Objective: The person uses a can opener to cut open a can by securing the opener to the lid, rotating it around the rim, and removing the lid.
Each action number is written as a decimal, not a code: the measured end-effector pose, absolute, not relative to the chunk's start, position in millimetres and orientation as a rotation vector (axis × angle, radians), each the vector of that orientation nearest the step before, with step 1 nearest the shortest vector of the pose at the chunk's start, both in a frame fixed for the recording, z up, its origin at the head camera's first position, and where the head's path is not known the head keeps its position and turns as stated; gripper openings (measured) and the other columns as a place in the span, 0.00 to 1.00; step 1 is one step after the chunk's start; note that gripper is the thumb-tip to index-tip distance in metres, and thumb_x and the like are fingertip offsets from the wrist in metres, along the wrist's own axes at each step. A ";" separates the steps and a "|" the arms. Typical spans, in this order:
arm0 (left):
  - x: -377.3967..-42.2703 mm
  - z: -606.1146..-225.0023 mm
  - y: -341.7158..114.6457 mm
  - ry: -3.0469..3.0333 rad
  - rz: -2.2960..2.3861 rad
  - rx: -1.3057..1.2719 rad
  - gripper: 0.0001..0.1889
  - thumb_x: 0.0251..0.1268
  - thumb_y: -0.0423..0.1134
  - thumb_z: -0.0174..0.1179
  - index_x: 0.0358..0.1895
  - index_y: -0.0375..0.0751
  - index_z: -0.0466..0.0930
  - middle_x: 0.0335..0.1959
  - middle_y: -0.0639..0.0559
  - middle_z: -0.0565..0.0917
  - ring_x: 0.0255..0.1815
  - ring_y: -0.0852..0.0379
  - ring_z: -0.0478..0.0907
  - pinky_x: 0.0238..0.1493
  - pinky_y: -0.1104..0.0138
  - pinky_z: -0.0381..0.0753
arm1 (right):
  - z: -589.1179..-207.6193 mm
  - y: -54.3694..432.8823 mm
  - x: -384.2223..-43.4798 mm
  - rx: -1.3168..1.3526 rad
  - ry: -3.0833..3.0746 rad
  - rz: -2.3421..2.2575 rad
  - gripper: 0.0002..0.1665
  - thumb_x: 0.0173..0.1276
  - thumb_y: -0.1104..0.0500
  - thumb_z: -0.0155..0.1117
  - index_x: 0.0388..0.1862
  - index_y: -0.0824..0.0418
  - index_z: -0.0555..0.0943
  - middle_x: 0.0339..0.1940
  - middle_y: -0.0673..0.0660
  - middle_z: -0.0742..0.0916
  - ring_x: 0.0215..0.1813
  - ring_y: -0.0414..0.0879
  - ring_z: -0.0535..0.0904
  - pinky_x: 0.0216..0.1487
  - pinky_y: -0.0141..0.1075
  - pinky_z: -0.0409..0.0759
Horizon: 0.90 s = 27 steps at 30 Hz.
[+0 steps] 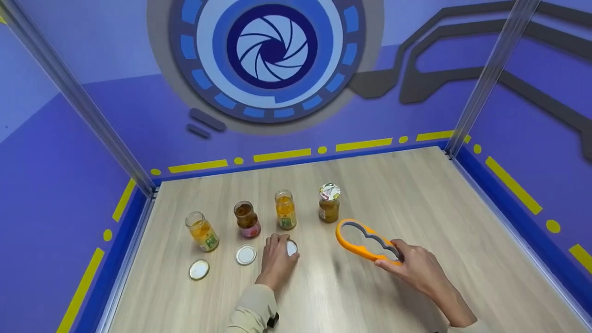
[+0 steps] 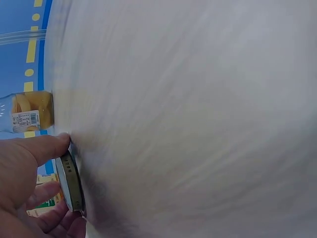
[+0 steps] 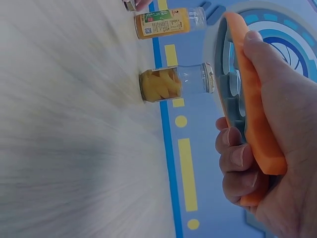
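Note:
My left hand [image 1: 276, 261] grips a jar lid [image 1: 291, 248] by its rim, low at the tabletop; in the left wrist view the thumb and fingers span the lid [image 2: 73, 183], which stands slightly tilted. Just beyond it is an open glass jar [image 1: 286, 216] of orange contents. My right hand [image 1: 423, 268] holds an orange jar opener [image 1: 361, 250] with a grey scalloped inner edge, raised above the table. Behind the opener's tip stands a jar with a patterned lid on [image 1: 329, 209]; pale yellow pieces [image 3: 161, 85] show inside it in the right wrist view.
Two more open jars, one with dark contents [image 1: 248, 224] and one orange [image 1: 204, 236], stand to the left. Two loose lids, one white [image 1: 246, 255] and one gold-rimmed [image 1: 199, 269], lie in front of them. Blue-purple panels [image 1: 323, 129] enclose the wooden table [image 1: 397, 194].

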<state>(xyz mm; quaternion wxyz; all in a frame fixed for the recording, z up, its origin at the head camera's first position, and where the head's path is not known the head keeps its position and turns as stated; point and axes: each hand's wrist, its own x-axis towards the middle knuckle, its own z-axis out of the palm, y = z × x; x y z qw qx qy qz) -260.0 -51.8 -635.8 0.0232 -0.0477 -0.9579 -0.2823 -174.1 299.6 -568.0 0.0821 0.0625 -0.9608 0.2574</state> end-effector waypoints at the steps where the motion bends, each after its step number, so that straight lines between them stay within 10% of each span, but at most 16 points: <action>1: -259.4 -636.3 -51.7 -2.970 -0.866 -0.133 0.30 0.56 0.42 0.77 0.61 0.35 0.80 0.52 0.43 0.77 0.56 0.43 0.72 0.58 0.50 0.74 | -568.3 300.6 -174.0 0.182 -2.870 0.771 0.39 0.57 0.28 0.74 0.52 0.58 0.85 0.16 0.42 0.71 0.20 0.38 0.66 0.23 0.33 0.65; 27: -288.9 -594.9 19.3 -2.684 -1.435 -0.101 0.34 0.69 0.39 0.67 0.75 0.38 0.64 0.69 0.42 0.71 0.71 0.45 0.70 0.71 0.51 0.70 | -565.4 322.8 -177.1 0.067 -2.842 0.790 0.40 0.59 0.30 0.74 0.53 0.61 0.83 0.19 0.45 0.74 0.21 0.40 0.67 0.22 0.34 0.64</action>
